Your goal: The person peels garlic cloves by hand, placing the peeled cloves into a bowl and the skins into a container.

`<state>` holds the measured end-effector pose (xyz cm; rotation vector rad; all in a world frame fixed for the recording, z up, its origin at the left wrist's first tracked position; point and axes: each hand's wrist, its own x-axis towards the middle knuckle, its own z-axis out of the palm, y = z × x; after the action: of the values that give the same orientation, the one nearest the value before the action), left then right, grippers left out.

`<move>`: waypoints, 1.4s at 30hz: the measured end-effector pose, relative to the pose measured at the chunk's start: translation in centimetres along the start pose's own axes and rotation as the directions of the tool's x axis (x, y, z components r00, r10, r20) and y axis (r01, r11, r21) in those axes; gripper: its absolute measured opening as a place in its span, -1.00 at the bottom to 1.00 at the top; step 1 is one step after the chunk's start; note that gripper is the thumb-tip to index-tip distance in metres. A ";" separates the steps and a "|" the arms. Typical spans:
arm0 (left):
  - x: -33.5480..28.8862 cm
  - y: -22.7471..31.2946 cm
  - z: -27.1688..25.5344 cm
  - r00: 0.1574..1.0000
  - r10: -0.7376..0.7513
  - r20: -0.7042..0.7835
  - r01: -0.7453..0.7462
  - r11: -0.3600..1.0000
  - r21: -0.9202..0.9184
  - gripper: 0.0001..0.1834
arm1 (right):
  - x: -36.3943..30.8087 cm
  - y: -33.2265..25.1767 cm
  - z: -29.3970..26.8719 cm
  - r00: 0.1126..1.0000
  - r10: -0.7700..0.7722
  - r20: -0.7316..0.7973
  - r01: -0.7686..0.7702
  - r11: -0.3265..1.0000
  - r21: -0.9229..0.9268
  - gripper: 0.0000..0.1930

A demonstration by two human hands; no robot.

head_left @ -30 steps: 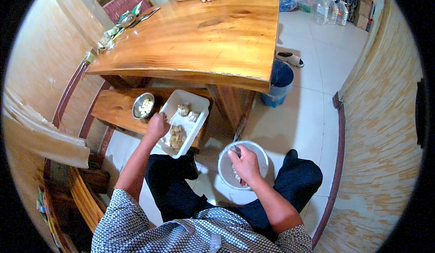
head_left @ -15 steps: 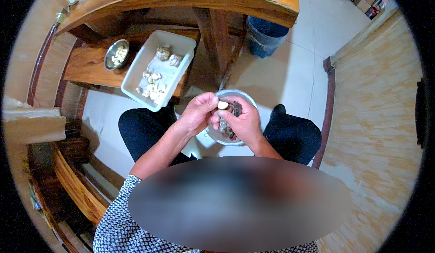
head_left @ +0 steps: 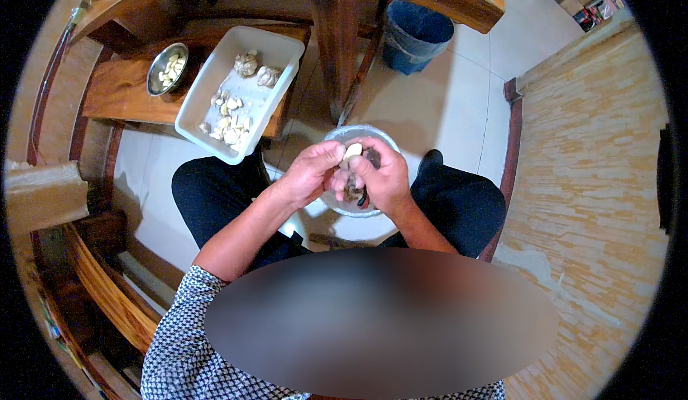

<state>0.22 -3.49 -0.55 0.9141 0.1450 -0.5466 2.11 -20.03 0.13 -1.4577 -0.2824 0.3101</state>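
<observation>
By the left hand [head_left: 312, 173] and right hand [head_left: 388, 179], a garlic clove [head_left: 352, 151] is gripped above a bucket [head_left: 363, 131], with a dark tool [head_left: 373, 158] held in the right. A tray [head_left: 252, 93] is set over the bench's [head_left: 115, 90] near edge.

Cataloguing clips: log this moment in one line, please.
Left hand: touching garlic clove; right hand: holding dark tool; below: pale bucket; bench: metal bowl, white tray

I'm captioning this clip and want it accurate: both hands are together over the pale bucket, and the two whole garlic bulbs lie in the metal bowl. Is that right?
Not quite: the head view shows the two whole garlic bulbs lying in the whitish plastic tray, not in the metal bowl. The rest holds: the left hand and right hand are together over the pale bucket.
</observation>
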 end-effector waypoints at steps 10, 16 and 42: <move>-1.2 0.4 1.4 0.850 0.526 -0.029 -0.406 0.690 0.599 -0.84 | 0.4 0.6 -0.6 0.960 0.248 0.126 -0.278 0.811 0.515 -0.81; -1.0 1.2 1.1 0.805 0.576 0.141 -0.447 0.433 0.783 -0.82 | 0.4 1.1 -0.1 0.958 0.276 0.075 -0.277 0.828 0.488 -0.87; -0.6 0.5 0.0 0.982 0.137 0.132 -0.146 0.988 0.058 -0.39 | -0.8 -0.1 -0.1 0.980 -0.101 0.171 0.126 0.982 -0.140 -0.62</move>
<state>-0.08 -3.03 -0.01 0.9444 -0.0548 -0.4780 1.41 -20.38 0.18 -1.5601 -0.5294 0.3214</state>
